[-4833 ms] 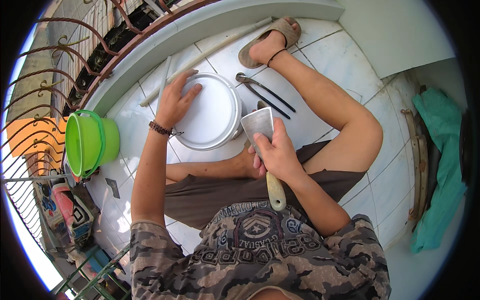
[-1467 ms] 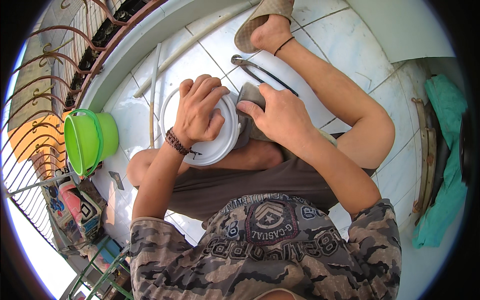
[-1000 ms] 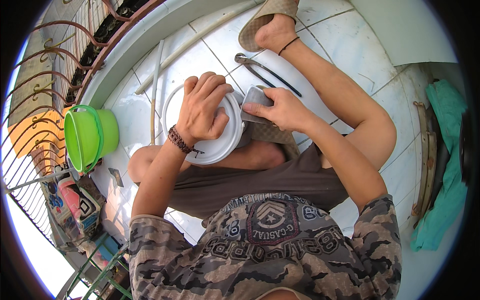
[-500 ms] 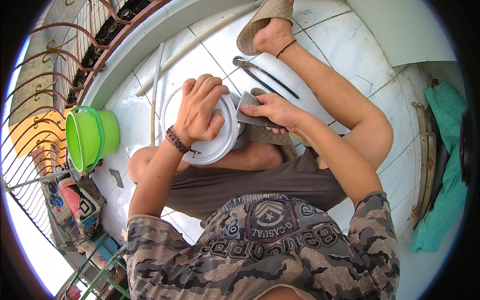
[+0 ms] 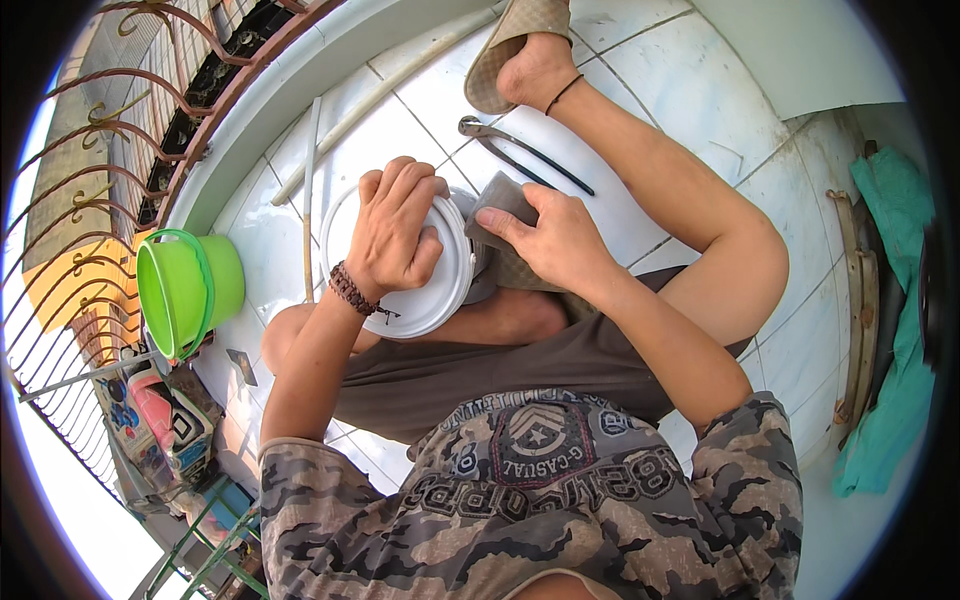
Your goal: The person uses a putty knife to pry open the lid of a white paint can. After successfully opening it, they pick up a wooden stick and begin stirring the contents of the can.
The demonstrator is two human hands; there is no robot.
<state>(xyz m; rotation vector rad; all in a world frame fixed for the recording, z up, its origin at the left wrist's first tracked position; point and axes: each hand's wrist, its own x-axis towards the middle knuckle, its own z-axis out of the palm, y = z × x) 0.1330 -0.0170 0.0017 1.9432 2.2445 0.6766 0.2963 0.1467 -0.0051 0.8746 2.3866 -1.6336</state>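
A bucket with a round white lid stands between my legs, its grey side showing at the right. Over the lid my left hand is closed with curled fingers; what they hold, if anything, is hidden. To the right, my right hand grips a wide, flat grey blade, thumb on its upper face. The blade's corner is close to the lid's right rim; whether they touch I cannot tell. The blade's handle is hidden behind my hand and wrist.
Black-handled pliers lie on the white tiles beyond the blade. A long pole and a pale pipe lie at the far left. A green bucket stands by the railing. Teal cloth hangs at the right.
My right hand has turned and shifted up a little, tilting the blade; the handle end seen before is now hidden. My left hand stays on the lid. The whole view has shifted slightly.
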